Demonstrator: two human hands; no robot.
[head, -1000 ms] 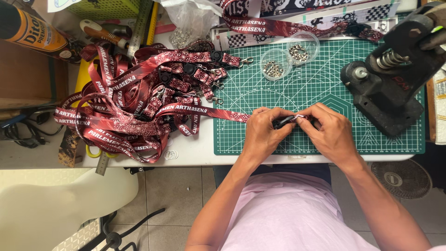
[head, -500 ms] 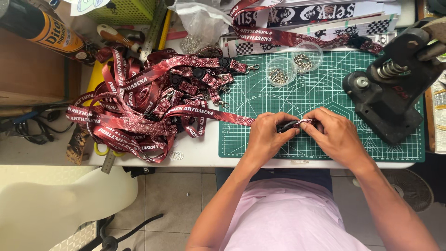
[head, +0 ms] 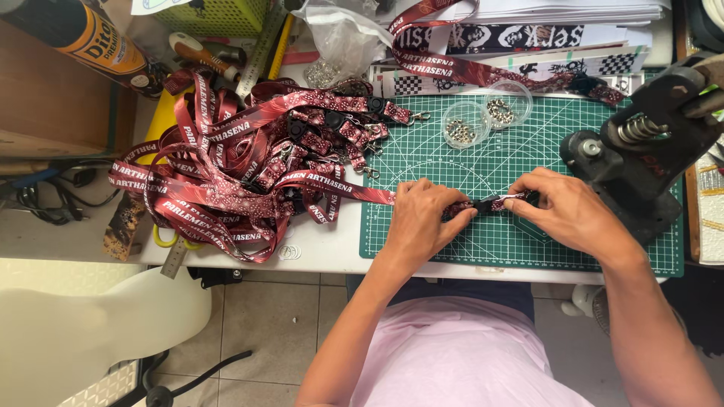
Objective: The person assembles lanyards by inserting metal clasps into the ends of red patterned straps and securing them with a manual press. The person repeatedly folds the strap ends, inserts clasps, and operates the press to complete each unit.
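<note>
Fingers first: your left hand [head: 426,218] pinches the dark red lanyard strap [head: 332,185] where it comes onto the green cutting mat [head: 483,249], and your right hand [head: 562,207] pinches the other end of the same short stretch, thumb and forefinger closed on what looks like a black buckle piece [head: 498,202]. Between the two grips the strap end sits taut and flat just above the mat, which reads as a hold for lining the parts up. Just right of your right hand stands the black hand press [head: 641,151], close enough to reach without shifting. Up the mat, two small clear dishes of metal fittings [head: 483,120] wait near your fingers. Off to your left, the rest of the strap runs into a tangled heap of matching lanyards [head: 226,173], kept clear of the working patch.
</note>
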